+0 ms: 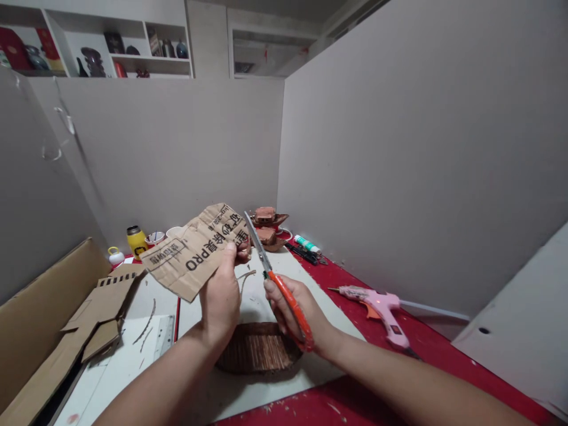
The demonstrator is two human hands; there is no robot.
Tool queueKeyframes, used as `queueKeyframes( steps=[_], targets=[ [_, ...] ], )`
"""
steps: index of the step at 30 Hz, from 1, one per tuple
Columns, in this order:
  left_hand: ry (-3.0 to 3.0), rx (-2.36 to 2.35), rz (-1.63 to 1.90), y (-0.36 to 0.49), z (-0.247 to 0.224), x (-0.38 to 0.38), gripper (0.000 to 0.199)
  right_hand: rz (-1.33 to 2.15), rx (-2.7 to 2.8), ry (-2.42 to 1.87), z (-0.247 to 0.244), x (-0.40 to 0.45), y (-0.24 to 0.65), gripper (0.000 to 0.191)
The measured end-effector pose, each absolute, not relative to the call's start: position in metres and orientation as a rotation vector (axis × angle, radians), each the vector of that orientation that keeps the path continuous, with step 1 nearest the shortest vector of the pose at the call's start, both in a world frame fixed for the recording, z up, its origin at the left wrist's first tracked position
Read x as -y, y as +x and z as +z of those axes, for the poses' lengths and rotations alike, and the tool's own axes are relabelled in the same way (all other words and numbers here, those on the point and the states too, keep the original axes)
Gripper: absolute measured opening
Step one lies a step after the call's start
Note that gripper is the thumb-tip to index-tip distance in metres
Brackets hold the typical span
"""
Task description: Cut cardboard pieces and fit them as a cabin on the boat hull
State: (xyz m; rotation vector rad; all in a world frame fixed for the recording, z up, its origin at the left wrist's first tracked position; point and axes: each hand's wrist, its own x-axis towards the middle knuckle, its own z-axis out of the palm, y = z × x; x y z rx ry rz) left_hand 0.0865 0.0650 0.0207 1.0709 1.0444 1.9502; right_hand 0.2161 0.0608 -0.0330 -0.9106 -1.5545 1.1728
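Note:
My left hand [222,296] pinches a crumpled piece of printed cardboard [197,254] by its right part, thumb on top, holding it up over the table. In my right hand [290,302] are scissors [290,305] with orange handles, their blades pointing up and away beside the cardboard's right edge. Whether the blades touch the cardboard, I cannot tell. Below my hands, a brown ribbed oval piece [260,350] lies on the white board [310,378].
At the right, a pink glue gun [377,305] lies on the red tabletop [426,361]. Small brown boat-like models [267,236] and a glue stick [306,244] sit at the back. Cut cardboard [95,307], a metal ruler [165,336] and a yellow bottle [136,242] are on the left.

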Motion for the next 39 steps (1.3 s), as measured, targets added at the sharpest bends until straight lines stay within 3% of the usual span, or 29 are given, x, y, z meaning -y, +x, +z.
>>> queueKeyframes(
  steps=[6,13,22,33,39],
  targets=[
    [1.15,-0.96,1.774,0.067,0.035,-0.069,0.023,1.195,1.537,-0.819,-0.034,-0.075,0.235,0.057],
    [1.343,-1.097,1.692,0.048,0.043,-0.064,0.022,0.921,1.832,-0.669,-0.032,-0.079,0.254,0.052],
    [1.802,-1.243,1.439,0.031,0.06,-0.055,0.026,0.752,1.989,-0.801,-0.016,-0.071,0.26,0.049],
    [1.772,-1.087,1.536,0.03,0.058,-0.066,0.031,0.664,2.065,-0.92,-0.012,-0.069,0.262,0.042],
    [1.868,-1.057,1.397,0.015,0.062,-0.069,0.034,0.715,2.058,-0.953,-0.013,-0.067,0.265,0.043]
  ],
)
